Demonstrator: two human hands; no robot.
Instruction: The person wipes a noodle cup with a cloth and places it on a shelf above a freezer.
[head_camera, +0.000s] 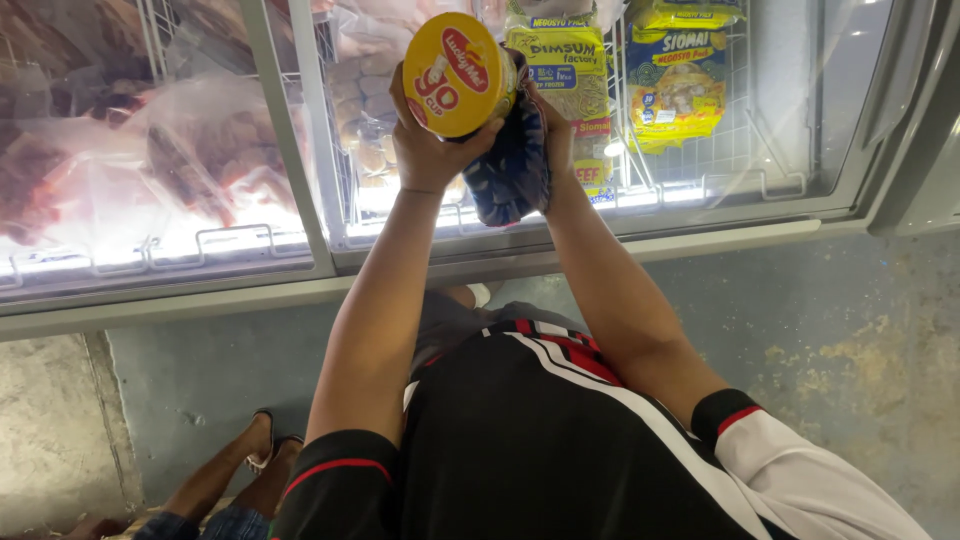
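Note:
My left hand (428, 150) grips a yellow round cup of instant noodles (458, 74), its lid turned toward me. My right hand (556, 130) holds a dark blue patterned bag (512, 170) that hangs beside and just below the cup. Both hands are raised over the glass lid of a chest freezer (300, 150). The bag hides most of my right hand's fingers.
Under the sliding glass lie clear bags of frozen meat (130, 160) on the left and yellow food packets (675, 85) in wire baskets on the right. The freezer's grey front wall (800, 320) drops to the floor. Another person's sandalled feet (262, 450) stand at the lower left.

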